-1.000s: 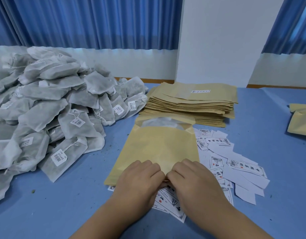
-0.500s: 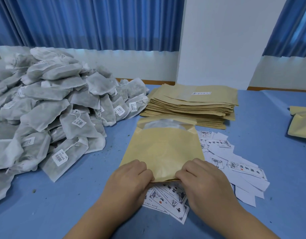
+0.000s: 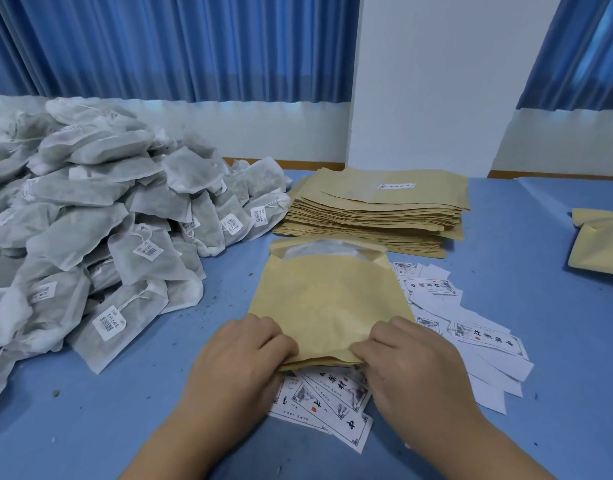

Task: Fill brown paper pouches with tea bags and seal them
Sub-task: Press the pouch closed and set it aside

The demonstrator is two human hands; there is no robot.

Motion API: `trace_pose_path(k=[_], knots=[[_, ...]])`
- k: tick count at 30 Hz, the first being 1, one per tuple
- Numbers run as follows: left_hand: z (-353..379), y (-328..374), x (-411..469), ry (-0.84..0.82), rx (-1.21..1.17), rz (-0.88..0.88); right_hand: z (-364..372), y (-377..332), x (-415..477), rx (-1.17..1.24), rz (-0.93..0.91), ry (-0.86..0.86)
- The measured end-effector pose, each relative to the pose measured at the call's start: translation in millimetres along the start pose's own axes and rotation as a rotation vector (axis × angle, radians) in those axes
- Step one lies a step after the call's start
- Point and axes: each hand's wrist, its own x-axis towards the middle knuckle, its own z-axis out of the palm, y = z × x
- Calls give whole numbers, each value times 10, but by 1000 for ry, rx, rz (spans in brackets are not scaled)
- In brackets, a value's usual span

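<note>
Right now the pouch (image 3: 327,299) is lying flat on the table (image 3: 90,427), its mouth facing away and gaping, with a white tea bag (image 3: 320,249) showing inside. The left hand (image 3: 242,355) is pinching the near edge toward its left corner, fingers curled over the paper. The right hand (image 3: 412,362) is doing the same toward the right corner. Neither is holding anything else.

Trouble is most likely coming from that open mouth. If the hands are lifting or shaking the near edge too steeply, the tea bag is going to slide out toward the stack (image 3: 377,209) just beyond. The paper is bulging and wrinkling between the two grips, so pulling the corners apart hard is risking a crease or a tear along the bottom. The pouch is also sitting partly on the labels (image 3: 471,327), some of which are poking out beneath its near edge. Dragging it is likely scattering them or carrying one along. The heap (image 3: 90,220) of tea bags is lying well clear at the left.

Compared with a second ago, the hands are spreading. They were touching at the middle of the near edge, and now they are sitting apart, nearer the corners. More of the labels are showing below that edge.
</note>
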Motion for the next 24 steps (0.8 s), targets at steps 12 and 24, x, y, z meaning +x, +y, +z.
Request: trace_pose_path(k=[12, 24], knots=[[38, 47, 14, 8, 53, -3, 40, -47, 5, -33, -93, -89], [112, 108, 35, 111, 91, 103, 105, -121, 14, -63, -139, -30]])
